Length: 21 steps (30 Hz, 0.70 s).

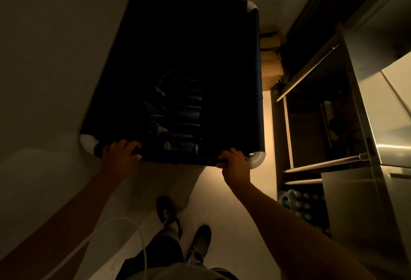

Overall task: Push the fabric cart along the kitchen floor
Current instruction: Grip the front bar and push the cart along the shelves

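A dark navy fabric cart (259,57) with white rounded corner pieces fills the middle of the head view, standing on a pale floor. My left hand (121,151) grips the near rim close to the left corner. My right hand (234,164) grips the same rim close to the right corner. Deep inside the cart lies a plastic-wrapped pack of dark cylinders (180,115); the remainder of the interior is too dark to make out.
A stainless steel counter (378,124) with open shelves runs along the right, with a pack of bottles (300,204) on its bottom shelf. Cardboard boxes (270,64) sit between cart and counter. A pale wall (44,46) is at the left. My feet (184,230) stand behind the cart.
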Motion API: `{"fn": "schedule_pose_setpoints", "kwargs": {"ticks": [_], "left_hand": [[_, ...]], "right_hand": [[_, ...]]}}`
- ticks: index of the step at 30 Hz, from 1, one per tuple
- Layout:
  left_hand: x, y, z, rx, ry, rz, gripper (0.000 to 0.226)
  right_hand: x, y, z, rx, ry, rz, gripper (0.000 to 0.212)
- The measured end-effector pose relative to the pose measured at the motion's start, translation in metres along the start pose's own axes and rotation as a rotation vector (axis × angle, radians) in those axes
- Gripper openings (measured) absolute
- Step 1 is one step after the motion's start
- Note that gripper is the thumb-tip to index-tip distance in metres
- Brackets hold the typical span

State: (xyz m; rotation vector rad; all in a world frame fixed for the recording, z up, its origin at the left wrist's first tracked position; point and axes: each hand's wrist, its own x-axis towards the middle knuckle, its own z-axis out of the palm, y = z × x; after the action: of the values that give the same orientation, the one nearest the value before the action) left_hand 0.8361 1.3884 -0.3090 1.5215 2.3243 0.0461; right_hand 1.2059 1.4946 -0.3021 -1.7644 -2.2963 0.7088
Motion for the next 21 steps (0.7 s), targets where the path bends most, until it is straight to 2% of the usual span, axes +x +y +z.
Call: {"fn": "schedule_pose_setpoints", "kwargs": {"ticks": [7, 21], "left_hand": [[0.058, 0.014, -0.026, 0.019, -0.108, 0.001, 0.034], [0.167, 0.040, -0.063, 0.012, -0.121, 0.007, 0.030]], "right_hand": [[0.054, -0.011, -0.014, -0.042, -0.009, 0.019, 0.018], [0.168, -0.028, -0.034, -0.064, 0.003, 0.029, 0.019]]}}
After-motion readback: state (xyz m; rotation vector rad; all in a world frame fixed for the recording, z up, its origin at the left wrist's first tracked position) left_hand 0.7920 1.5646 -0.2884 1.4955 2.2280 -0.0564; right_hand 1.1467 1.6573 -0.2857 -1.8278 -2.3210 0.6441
